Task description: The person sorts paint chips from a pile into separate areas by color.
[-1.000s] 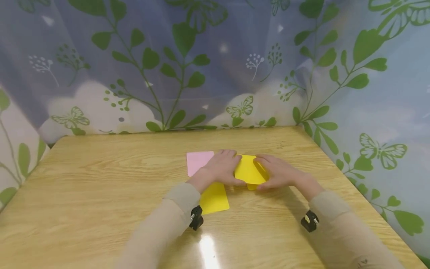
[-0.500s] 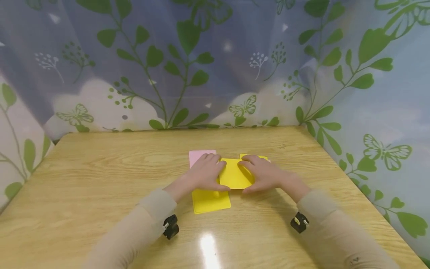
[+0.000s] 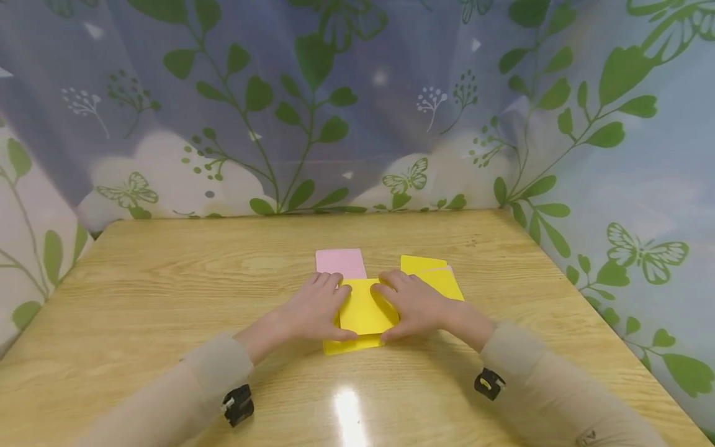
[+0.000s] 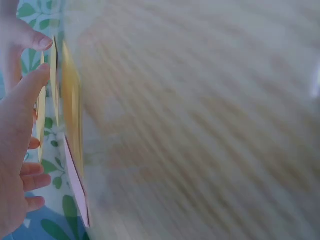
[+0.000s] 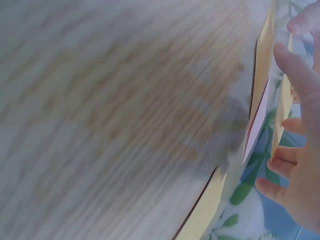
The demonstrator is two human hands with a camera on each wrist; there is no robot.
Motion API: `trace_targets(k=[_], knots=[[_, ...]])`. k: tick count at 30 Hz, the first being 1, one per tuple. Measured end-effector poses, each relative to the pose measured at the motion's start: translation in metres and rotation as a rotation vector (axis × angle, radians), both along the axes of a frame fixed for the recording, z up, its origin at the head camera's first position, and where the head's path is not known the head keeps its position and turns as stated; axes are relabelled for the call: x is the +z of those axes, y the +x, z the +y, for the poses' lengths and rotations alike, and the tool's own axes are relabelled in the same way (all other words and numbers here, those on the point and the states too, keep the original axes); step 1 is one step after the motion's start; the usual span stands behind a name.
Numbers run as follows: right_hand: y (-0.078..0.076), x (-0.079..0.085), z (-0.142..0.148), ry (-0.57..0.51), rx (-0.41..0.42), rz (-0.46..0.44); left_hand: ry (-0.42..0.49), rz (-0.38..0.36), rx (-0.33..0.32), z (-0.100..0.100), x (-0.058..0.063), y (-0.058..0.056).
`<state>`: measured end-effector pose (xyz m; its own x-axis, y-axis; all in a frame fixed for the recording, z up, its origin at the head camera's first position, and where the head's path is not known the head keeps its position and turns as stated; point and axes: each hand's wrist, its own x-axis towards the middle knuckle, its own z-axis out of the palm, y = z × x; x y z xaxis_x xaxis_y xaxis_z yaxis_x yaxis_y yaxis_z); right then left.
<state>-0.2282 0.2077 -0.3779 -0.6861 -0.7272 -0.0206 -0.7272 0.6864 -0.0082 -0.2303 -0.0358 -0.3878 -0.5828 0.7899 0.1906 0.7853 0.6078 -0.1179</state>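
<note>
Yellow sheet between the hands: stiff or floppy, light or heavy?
Probably flexible: the held yellow sheet appears to bow beside the right hand. Likely light for its size: its edge looks thin in the left wrist view.

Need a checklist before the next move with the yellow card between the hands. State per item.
1. Left hand holding the raised yellow card: ok.
2. Right hand holding its other end: ok.
3. Raised card clear of the tabletop: ok, wrist views show a gap.
4. Lower yellow card fully visible from above: not ok, mostly covered.
5. Yellow cards at right clear of the raised card: ok, right hand lies between in head view.
6. Raised card's underside unmarked: cannot tell, hidden.
</note>
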Motion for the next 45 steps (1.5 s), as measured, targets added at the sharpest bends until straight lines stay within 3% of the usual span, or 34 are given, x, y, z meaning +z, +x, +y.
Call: trace_targets(k=[11, 24, 32, 45], knots=[[0.004, -0.003, -0.021, 0.052, 0.042, -0.039, -0.028, -0.077, 0.067, -0.017, -0.007, 0.014], [0.002, -0.007, -0.028, 0.110, 0.024, -0.132, -0.076, -0.139, 0.086, -0.020, -0.011, 0.017], [0.000, -0.005, -0.030, 0.129, 0.031, -0.127, -0.117, -0.173, 0.114, -0.022, -0.012, 0.015], [-0.002, -0.007, -0.033, 0.125, 0.050, -0.114, -0.123, -0.157, 0.061, -0.026, -0.013, 0.013]])
